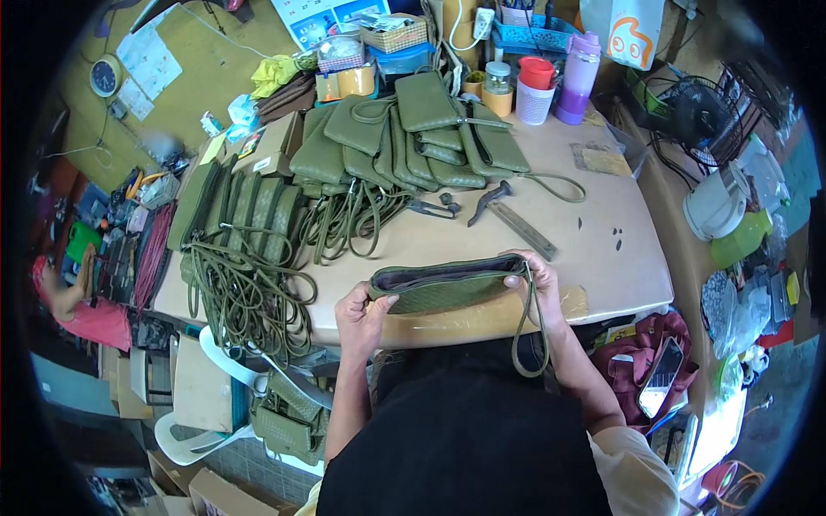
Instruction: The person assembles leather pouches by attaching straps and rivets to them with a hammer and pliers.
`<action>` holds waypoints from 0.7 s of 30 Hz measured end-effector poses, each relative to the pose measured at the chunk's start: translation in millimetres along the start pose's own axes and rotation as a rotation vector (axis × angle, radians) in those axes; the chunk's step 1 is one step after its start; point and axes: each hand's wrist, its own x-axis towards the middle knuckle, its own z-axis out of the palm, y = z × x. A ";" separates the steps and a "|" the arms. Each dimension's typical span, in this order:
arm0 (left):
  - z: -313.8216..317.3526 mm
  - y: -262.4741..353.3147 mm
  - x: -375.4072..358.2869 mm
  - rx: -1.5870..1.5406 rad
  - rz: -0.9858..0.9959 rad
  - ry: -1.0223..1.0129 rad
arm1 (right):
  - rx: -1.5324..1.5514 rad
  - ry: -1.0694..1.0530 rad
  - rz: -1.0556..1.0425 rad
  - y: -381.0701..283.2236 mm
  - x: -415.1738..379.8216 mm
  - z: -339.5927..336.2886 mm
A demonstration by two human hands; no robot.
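A green woven-texture zip pouch (447,296) hangs between my two hands at the table's near edge, its mouth open and a dark lining showing. My left hand (362,316) is closed on the pouch's left end, thumb in front. The right end is pinched in my right hand (540,291), beside the zip end. From that end a green cord wrist loop (520,346) dangles below my right hand. Beyond the pouch lie a hammer (489,201), a flat bar (523,230) and a small dark-handled tool (430,210).
Green pouches (361,129) are piled at the back of the table (615,258). More stand at the left, their cord loops (249,292) hanging over the edge. A purple bottle (578,79) and a red-lidded cup (535,90) stand behind. A person sits at far left.
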 end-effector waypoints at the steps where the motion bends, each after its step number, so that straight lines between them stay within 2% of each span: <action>1: 2.4 1.0 0.1 -0.023 -0.037 -0.007 | 0.008 -0.007 -0.013 -0.1 -0.3 1.6; 2: 9.1 8.2 2.4 -0.022 -0.038 -0.003 | 0.010 -0.011 -0.011 2.3 -0.8 2.2; 4: 29.4 35.3 9.1 0.509 0.278 0.232 | -0.015 -0.017 -0.016 9.2 -1.2 1.4; 5: 36.8 48.0 7.5 0.694 0.343 0.309 | -0.017 -0.017 -0.013 11.3 -2.7 1.2; 6: 39.4 46.2 4.4 0.693 0.341 0.309 | -0.038 -0.010 0.030 13.2 -3.9 1.7; 8: 43.7 42.1 -2.2 0.752 0.516 0.076 | -0.060 -0.006 0.072 13.9 -2.7 5.3; 10: 69.3 42.1 -7.7 0.630 0.521 -0.198 | -0.172 0.050 0.014 11.1 -2.8 12.4; 11: 87.8 47.8 -7.1 0.624 0.537 -0.204 | -0.170 0.046 0.017 6.3 -3.2 13.5; 13: 111.3 52.1 -1.3 0.619 0.552 -0.209 | -0.453 -0.005 0.078 -7.2 -4.9 15.0; 14: 117.4 46.6 1.5 0.682 0.601 -0.242 | -0.453 -0.005 0.078 -10.5 -5.2 15.3; 16: 119.0 33.5 11.1 0.742 0.656 -0.279 | -0.712 -0.118 -0.228 -17.7 -3.9 14.4; 17: 114.0 25.7 16.7 0.592 0.693 -0.305 | -0.735 -0.164 -0.318 -26.2 -1.5 16.8; 18: 111.8 25.8 24.9 0.437 0.733 -0.335 | -0.740 -0.151 -0.321 -30.4 -1.9 15.7; 20: 105.6 31.9 29.6 0.390 0.721 -0.369 | -0.592 -0.181 -0.255 -32.4 -5.3 17.9; 21: 103.7 33.8 29.9 0.251 0.592 -0.394 | -0.557 -0.143 -0.218 -30.4 -6.1 20.0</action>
